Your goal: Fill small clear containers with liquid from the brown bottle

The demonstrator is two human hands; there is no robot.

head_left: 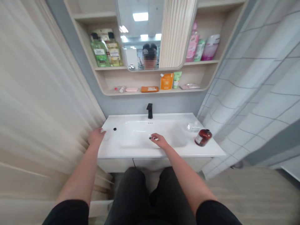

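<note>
My right hand is over the middle of the white basin, its fingers pinched on a small white object. The object is too small to name. Just below its tip shows the dark drain. My left hand is at the left end of the sink top, beside the curtain, with its thumb and fingers bent together. Something pale and see-through shows at its fingertips, but its kind is unclear. A black tap stands behind the basin.
A brown bottle and a clear container stand on the right end. A small black round spot marks the left ledge. Above, a shelf unit holds bottles, tubes and an orange pouch. A curtain hangs close on the left.
</note>
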